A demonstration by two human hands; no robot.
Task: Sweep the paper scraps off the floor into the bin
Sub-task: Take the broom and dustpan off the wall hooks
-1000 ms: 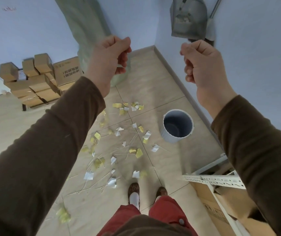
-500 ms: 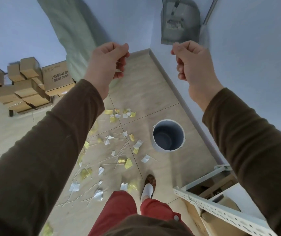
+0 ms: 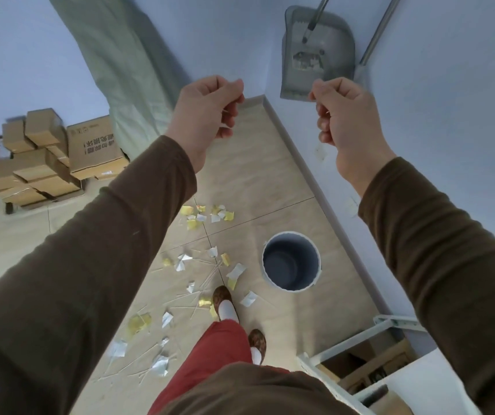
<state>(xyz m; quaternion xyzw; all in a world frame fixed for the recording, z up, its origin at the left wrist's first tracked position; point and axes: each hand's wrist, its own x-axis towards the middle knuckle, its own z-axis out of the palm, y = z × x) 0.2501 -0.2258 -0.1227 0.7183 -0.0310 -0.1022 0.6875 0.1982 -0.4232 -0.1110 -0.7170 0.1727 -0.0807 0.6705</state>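
Observation:
Yellow and white paper scraps (image 3: 201, 217) and thin sticks lie scattered over the tiled floor, from the middle down to the lower left. A round grey-blue bin (image 3: 291, 261) stands empty to their right. A grey dustpan (image 3: 318, 52) with a long handle leans upright in the wall corner, a broom handle (image 3: 378, 34) beside it. My left hand (image 3: 207, 115) and my right hand (image 3: 345, 115) are raised in front of me, fingers curled closed, far above the scraps and short of the dustpan. Neither visibly holds anything.
Stacked cardboard boxes (image 3: 42, 154) sit at the left on a low stand. A pale green sack (image 3: 126, 61) leans on the back wall. A white metal shelf frame (image 3: 360, 348) with boxes fills the lower right. My feet (image 3: 225, 301) stand among the scraps.
I have stepped forward toward the corner: the dustpan is nearer and larger, and one foot has advanced into the scraps. Both hands stay raised and closed.

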